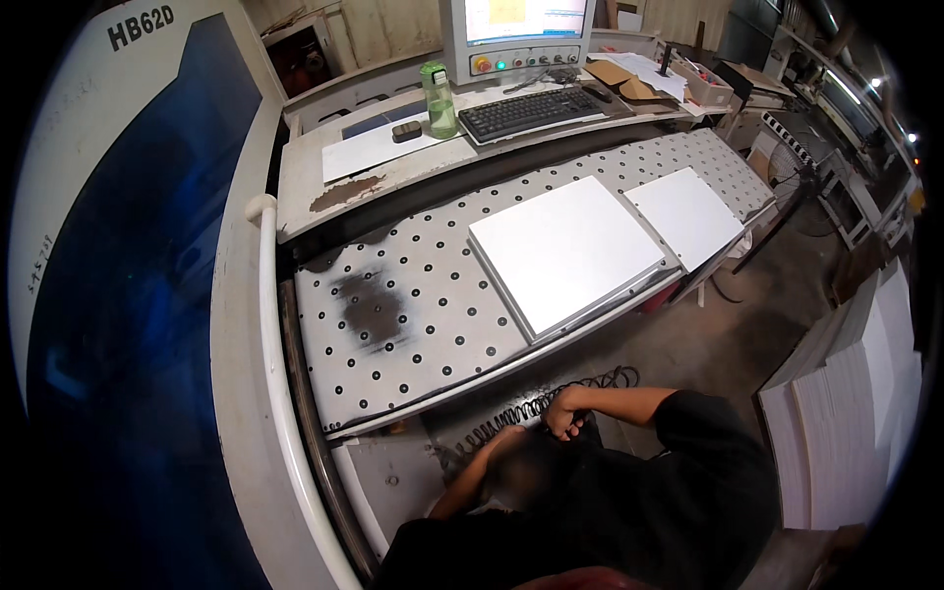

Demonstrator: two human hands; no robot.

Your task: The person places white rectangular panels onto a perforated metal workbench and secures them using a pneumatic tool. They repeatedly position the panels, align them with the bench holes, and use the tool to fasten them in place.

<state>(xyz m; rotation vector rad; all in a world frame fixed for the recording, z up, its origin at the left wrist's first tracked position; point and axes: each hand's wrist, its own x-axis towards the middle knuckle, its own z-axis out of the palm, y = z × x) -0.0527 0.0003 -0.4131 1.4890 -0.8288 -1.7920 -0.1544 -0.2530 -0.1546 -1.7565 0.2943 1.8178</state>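
Both my hands are low in front of my body, beside the near edge of a machine table [442,334] dotted with black studs. My right hand [563,413] is closed with curled fingers, next to a black coiled hose [492,425]. Whatever it grips is dark and too hidden to name. My left hand [506,438] is close by on the left, also near the coil, its fingers mostly out of sight. On the table lie a stack of white panels [570,251] and, to its right, another white panel [685,216]. Neither hand touches them.
A white rail [280,393] and a large blue and white machine [147,246] stand at left. Behind the table, a ledge holds a green bottle [439,103], a keyboard [531,114] and a control screen [521,29]. Stacked boards [846,403] stand at right, a fan [801,172] beyond.
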